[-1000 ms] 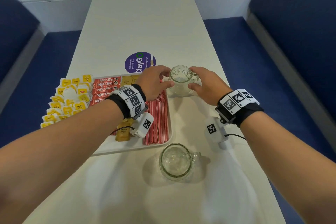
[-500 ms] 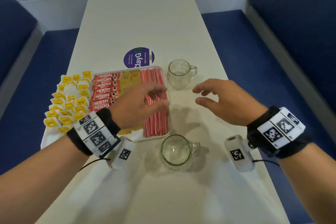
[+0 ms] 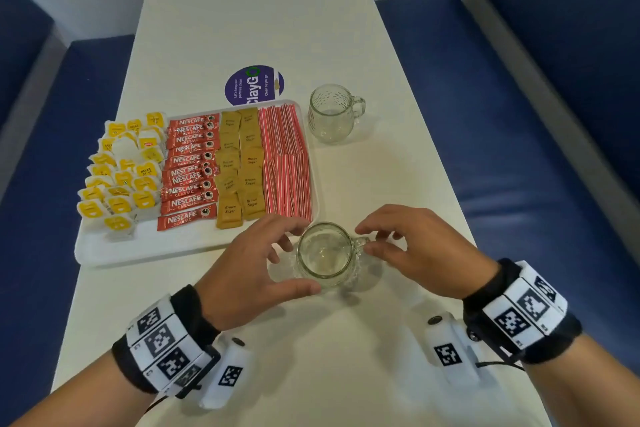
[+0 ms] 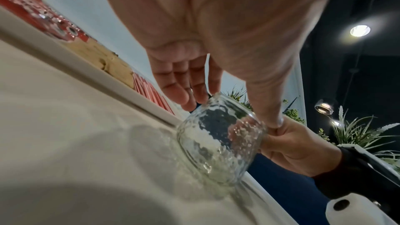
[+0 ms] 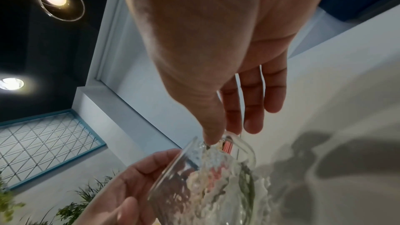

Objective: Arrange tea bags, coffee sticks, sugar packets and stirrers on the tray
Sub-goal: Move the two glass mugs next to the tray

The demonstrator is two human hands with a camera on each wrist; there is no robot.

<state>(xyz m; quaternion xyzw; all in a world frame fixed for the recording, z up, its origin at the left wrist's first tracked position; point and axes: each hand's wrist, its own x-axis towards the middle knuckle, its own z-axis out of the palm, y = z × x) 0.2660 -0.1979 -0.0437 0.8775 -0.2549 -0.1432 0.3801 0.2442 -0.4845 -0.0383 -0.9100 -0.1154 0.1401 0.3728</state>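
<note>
The white tray (image 3: 138,253) on the table's left holds yellow tea bags (image 3: 121,170), red coffee sticks (image 3: 188,170), brown sugar packets (image 3: 239,166) and red-white stirrers (image 3: 287,163) in columns. Just off its near right corner stands a glass mug (image 3: 325,255), upright on the table. My left hand (image 3: 292,265) curls round the mug's body, thumb on the near side, fingers at the far rim (image 4: 207,98). My right hand (image 3: 365,240) pinches the mug's handle (image 5: 242,145) between thumb and fingers.
A second glass mug (image 3: 332,114) stands by the tray's far right corner, handle to the right. A purple round sticker (image 3: 254,85) lies behind the tray. Blue benches (image 3: 519,114) run along both sides of the narrow white table (image 3: 242,10).
Both hands left the far mug, drew back toward me and closed on the near mug. The far mug stays where it was set.
</note>
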